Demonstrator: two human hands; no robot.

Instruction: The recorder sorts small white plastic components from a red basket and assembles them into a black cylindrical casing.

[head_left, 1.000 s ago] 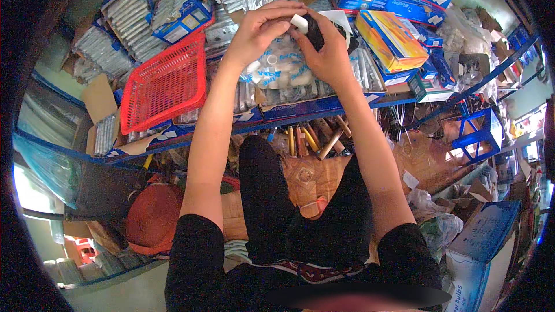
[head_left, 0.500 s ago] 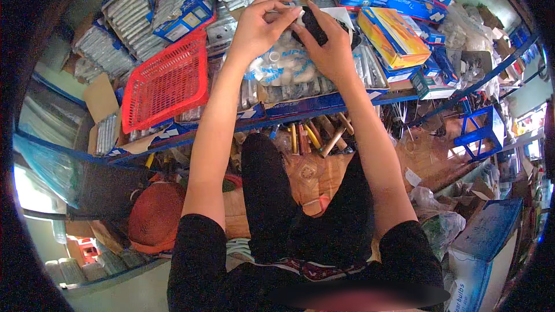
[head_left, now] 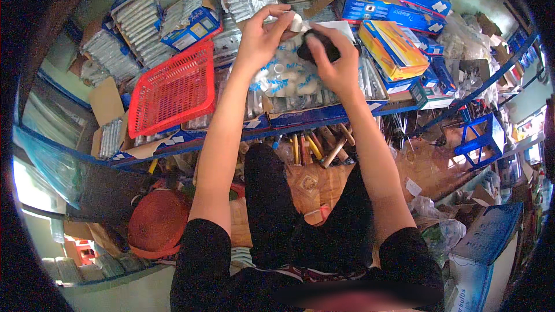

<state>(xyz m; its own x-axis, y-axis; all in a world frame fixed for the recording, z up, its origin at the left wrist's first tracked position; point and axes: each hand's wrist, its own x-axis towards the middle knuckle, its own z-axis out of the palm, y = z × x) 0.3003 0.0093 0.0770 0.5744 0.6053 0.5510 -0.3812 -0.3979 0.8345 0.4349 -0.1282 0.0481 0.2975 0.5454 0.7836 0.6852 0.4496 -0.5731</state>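
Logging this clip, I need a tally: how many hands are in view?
2: the left hand, fingertips on a small white piece, and the right hand, beside it, holding a black object. I see no others.

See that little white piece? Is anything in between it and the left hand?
No, nothing visible: the left hand has the white piece right at its fingertips. The right hand holds a black thing on the other side of it, and the plastic bag shows lower in the view, so neither comes between.
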